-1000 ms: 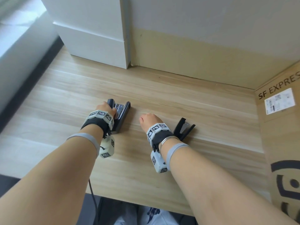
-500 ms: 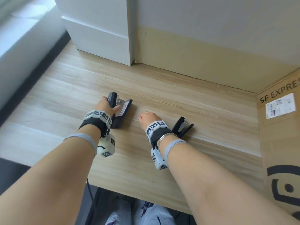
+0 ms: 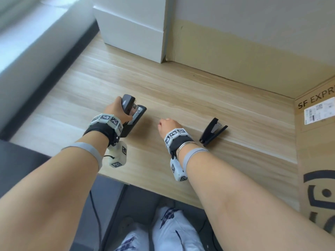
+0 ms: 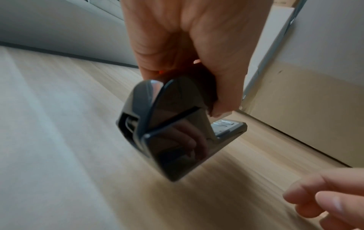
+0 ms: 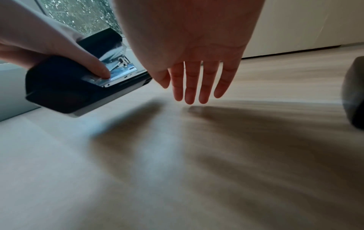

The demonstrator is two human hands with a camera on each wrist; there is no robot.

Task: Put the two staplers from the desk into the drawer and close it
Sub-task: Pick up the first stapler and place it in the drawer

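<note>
Both forearms reach out over the desk (image 3: 181, 91). The right hand (image 3: 167, 126) hovers palm down just above the wood, fingers (image 5: 192, 84) straight and released, holding nothing. Just beside it on the right, the small stapler (image 3: 213, 131) lies on the desk, its length running diagonally away to the right. Farther out, the left hand (image 3: 116, 111) grasps the big stapler (image 3: 132, 115) from above, lifted clear of the desk, tilted, long axis pointing away.
</note>
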